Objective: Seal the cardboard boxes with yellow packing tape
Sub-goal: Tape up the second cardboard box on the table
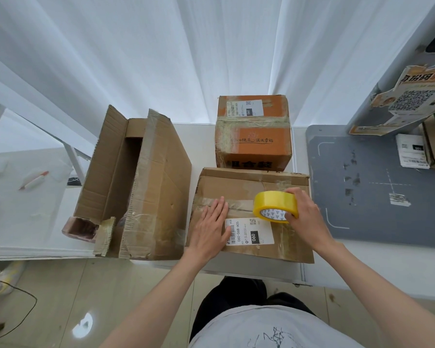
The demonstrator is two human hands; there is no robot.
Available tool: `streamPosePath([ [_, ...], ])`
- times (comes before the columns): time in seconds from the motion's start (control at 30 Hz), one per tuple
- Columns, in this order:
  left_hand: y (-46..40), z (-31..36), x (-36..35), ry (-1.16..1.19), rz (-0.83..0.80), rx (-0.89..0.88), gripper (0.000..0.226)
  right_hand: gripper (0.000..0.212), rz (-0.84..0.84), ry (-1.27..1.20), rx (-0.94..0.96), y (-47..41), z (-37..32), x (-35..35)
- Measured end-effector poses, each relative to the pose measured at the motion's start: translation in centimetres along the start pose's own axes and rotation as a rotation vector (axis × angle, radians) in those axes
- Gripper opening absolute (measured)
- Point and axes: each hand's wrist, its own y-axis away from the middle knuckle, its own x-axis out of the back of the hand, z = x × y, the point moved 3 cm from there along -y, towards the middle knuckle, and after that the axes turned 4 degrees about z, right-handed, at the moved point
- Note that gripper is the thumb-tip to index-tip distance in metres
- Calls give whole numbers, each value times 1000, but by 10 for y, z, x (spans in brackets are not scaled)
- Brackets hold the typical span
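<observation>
Your left hand (212, 226) lay flat, holding nothing, pinning the near box's (249, 214) seam; your right hand (304, 212) gripped the tape roll (274, 205). Taping was underway; next, draw it rightward.

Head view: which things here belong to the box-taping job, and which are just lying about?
In the job:
- yellow packing tape roll, gripped by the right hand
- flat brown cardboard box with white label, pressed by the left hand
- orange taped cardboard box
- large open brown cardboard box

Lying about:
- grey cutting mat
- orange QR-code sign
- red-tipped white pen
</observation>
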Motion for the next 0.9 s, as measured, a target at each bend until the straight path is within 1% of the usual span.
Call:
streamPosePath([
  [0.13, -1, 6, -4, 56, -30, 10, 69, 53, -8, -27, -2, 0, -3, 0],
  [0.27, 2, 2, -8, 32, -72, -26, 68, 52, -14, -41, 3, -1, -6, 0],
  [0.5, -1, 2, -8, -43, -114, -39, 75, 55, -20, -42, -11, -3, -4, -1],
  [0.6, -3, 4, -5, -76, -105, -64, 73, 55, -19, -45, -15, -3, -2, -2],
  [0.7, -3, 3, -2, -59, -106, -84, 71, 56, -11, -56, -8, -5, -1, -3],
  [0.83, 1, 6, -6, -46, -120, -127, 63, 56, -9, -68, -7, -5, -1, -5],
  [0.9, 0, 10, -7, -57, -126, -118, 62, 55, -7, -85, -16, -5, -1, -6],
])
